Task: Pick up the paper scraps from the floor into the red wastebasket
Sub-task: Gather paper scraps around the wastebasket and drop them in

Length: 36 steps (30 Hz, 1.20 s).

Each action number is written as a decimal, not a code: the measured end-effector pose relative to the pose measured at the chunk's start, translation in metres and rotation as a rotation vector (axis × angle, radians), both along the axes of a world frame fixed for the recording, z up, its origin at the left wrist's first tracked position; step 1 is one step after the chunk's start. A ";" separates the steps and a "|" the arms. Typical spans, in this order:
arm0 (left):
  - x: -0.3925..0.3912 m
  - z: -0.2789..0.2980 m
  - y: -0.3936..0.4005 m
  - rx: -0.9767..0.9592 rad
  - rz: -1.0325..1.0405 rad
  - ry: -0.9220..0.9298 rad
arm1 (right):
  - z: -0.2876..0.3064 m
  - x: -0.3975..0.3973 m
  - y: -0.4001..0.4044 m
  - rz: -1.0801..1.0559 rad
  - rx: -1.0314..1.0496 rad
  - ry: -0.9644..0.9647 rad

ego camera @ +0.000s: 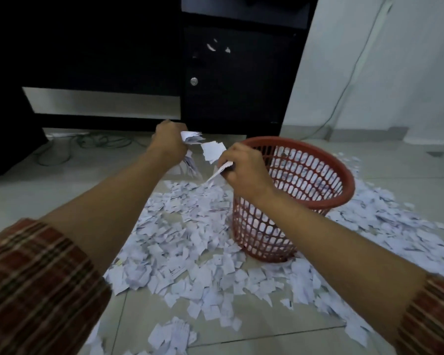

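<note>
Your left hand [170, 142] and right hand [244, 170] are bare, forearms uncovered. Both sleeves [36, 283] are pushed up near your elbows: red plaid cloth with dark and pale stripes.

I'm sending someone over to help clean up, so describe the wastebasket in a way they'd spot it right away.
Start at the dark cabinet against the back of the room, then look down at the tiled floor in front of it. The red wastebasket stands there upright, ringed by white paper scraps. It is the only red thing on the floor, a round plastic basket with slotted lattice walls, already holding some paper.
</note>
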<state>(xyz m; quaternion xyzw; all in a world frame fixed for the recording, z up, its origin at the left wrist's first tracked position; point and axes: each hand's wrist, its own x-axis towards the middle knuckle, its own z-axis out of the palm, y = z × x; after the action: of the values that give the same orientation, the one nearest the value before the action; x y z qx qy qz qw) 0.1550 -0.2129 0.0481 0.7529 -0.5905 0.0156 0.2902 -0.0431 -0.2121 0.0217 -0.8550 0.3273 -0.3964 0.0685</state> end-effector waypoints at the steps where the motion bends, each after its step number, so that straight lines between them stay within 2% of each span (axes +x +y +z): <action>1: -0.007 0.002 -0.003 -0.013 -0.004 0.011 | 0.008 -0.009 -0.004 -0.025 -0.007 0.012; 6: -0.050 0.011 -0.022 -0.093 -0.135 0.071 | 0.033 -0.062 -0.032 -0.192 -0.026 0.054; 12: -0.106 0.011 -0.035 -0.170 -0.294 0.113 | 0.027 -0.113 -0.050 -0.405 0.067 0.040; 14: -0.120 0.009 -0.036 -0.176 -0.317 0.112 | 0.021 -0.118 -0.052 -0.419 0.127 0.163; 17: -0.137 0.004 -0.040 -0.156 -0.329 0.132 | 0.018 -0.121 -0.051 -0.406 0.458 0.590; 18: -0.141 0.002 -0.042 -0.152 -0.330 0.138 | 0.019 -0.122 -0.050 -0.403 0.541 0.698; 19: -0.145 0.000 -0.043 -0.149 -0.330 0.135 | 0.019 -0.122 -0.050 -0.393 0.559 0.728; 21: -0.152 -0.007 -0.047 -0.128 -0.333 0.138 | 0.018 -0.123 -0.052 -0.403 0.493 0.645; 24: -0.161 -0.017 -0.056 -0.063 -0.355 0.177 | 0.019 -0.125 -0.050 -0.467 0.342 0.420; 26: -0.165 -0.024 -0.060 0.066 -0.393 0.184 | 0.023 -0.127 -0.047 -0.494 0.255 0.315; 28: -0.167 -0.031 -0.062 0.238 -0.435 0.120 | 0.026 -0.127 -0.043 -0.547 0.207 0.251; 30: -0.167 -0.033 -0.062 0.330 -0.459 0.055 | 0.026 -0.126 -0.043 -0.576 0.193 0.185; 36: -0.147 -0.028 -0.058 0.184 -0.511 0.102 | 0.020 -0.107 -0.042 -0.531 0.114 -0.027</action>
<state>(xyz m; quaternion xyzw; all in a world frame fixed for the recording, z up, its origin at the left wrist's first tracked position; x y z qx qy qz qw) 0.0079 -0.2708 0.0197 0.6025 -0.7449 -0.1498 0.2444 -0.1498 -0.2538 0.0415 -0.7285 0.5608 -0.3931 0.0144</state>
